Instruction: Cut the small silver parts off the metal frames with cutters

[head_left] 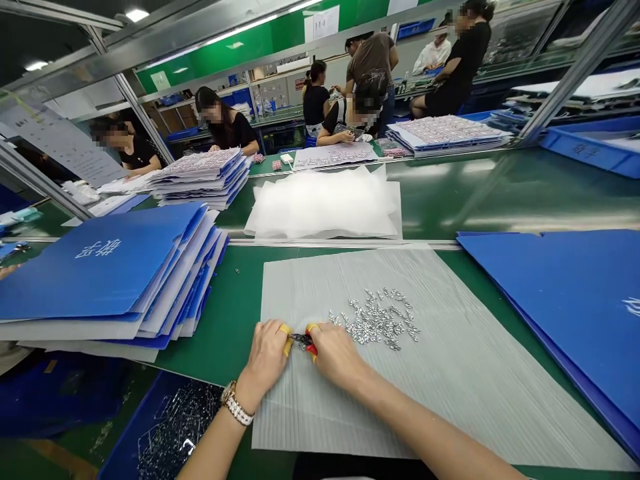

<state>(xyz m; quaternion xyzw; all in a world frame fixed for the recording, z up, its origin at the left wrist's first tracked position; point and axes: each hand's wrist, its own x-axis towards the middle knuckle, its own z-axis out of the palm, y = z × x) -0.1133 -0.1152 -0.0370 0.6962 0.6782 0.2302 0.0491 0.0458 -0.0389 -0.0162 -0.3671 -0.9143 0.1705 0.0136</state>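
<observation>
Stylized white characters appear on the blue folder [98, 249], but they cannot be read with certainty. A white marking on the right folder [631, 306] is cut off, and dark characters on the blue bin [580, 151] are illegible.

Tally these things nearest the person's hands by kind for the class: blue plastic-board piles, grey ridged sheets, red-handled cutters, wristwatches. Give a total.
Blue plastic-board piles: 2
Grey ridged sheets: 1
Red-handled cutters: 1
Wristwatches: 1
Total: 5

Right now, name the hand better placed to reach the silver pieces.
Probably the right hand: it lies next to the silver pieces. The left hand sits farther off, on the other side of the pliers.
</observation>
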